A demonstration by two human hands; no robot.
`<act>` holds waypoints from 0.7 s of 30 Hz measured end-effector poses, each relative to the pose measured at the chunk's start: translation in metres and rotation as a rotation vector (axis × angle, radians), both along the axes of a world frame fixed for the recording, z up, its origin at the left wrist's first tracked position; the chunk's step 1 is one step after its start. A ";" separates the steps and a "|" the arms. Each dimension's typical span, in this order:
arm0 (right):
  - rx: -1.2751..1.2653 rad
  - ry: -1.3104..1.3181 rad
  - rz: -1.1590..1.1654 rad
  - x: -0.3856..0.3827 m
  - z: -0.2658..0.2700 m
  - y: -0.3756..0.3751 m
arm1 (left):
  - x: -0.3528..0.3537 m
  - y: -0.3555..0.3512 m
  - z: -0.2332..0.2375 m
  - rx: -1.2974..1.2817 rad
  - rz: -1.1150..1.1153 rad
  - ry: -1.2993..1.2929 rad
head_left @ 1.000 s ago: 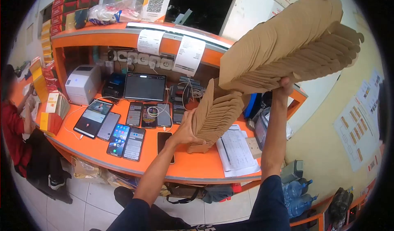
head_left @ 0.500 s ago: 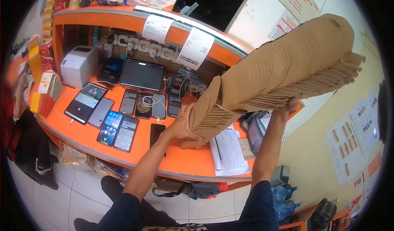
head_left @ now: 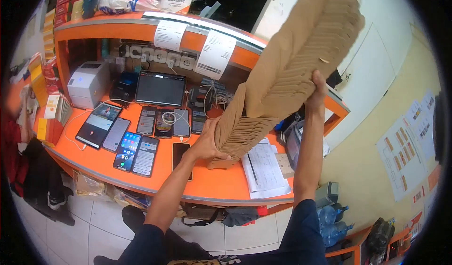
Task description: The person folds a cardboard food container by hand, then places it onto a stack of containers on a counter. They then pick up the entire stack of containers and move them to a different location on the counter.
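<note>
A thick bundle of brown die-cut cardboard sheets (head_left: pixel 301 53) rises at a slant above the desk, its layered edges fanned like steps. Lower down, a smaller stack of the same cardboard (head_left: pixel 242 138) joins it at an angle and touches or nearly touches the desktop. My left hand (head_left: pixel 210 142) grips this lower stack from its left side, thumb across the front. On the right, my right hand (head_left: pixel 316 88) holds the edge of the upper bundle, its fingers partly hidden behind the cardboard. Written papers (head_left: pixel 266 168) lie just right of the lower stack.
Several phones (head_left: pixel 127 152) and a tablet (head_left: pixel 99 125) spread over the orange desk (head_left: pixel 108 178). Behind them stand a white label printer (head_left: pixel 88 84) and a dark screen (head_left: pixel 161 87). Printed slips (head_left: pixel 215 53) hang from the shelf edge. A person's dark clothing (head_left: pixel 40 180) shows at left.
The upper cardboard bundle has tipped more upright and swung left, with my right hand moving up and left. My left hand stays at the lower stack. The view has shifted slightly.
</note>
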State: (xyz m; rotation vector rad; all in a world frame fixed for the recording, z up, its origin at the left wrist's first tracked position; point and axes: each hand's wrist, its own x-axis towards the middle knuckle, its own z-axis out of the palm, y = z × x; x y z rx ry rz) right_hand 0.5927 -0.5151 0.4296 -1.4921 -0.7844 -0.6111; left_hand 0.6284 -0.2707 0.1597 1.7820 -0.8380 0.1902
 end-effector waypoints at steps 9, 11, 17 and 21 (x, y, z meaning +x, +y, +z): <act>0.048 0.014 0.058 -0.014 0.008 0.050 | 0.004 0.002 0.000 0.027 -0.037 -0.035; 0.048 -0.043 0.070 -0.012 0.013 0.053 | 0.004 0.003 0.004 0.026 -0.062 -0.028; -0.024 -0.145 -0.011 -0.011 0.018 0.068 | 0.001 0.001 -0.002 0.018 -0.061 0.001; 0.093 -0.044 -0.010 -0.021 0.005 0.059 | 0.002 0.002 -0.004 0.010 -0.075 -0.072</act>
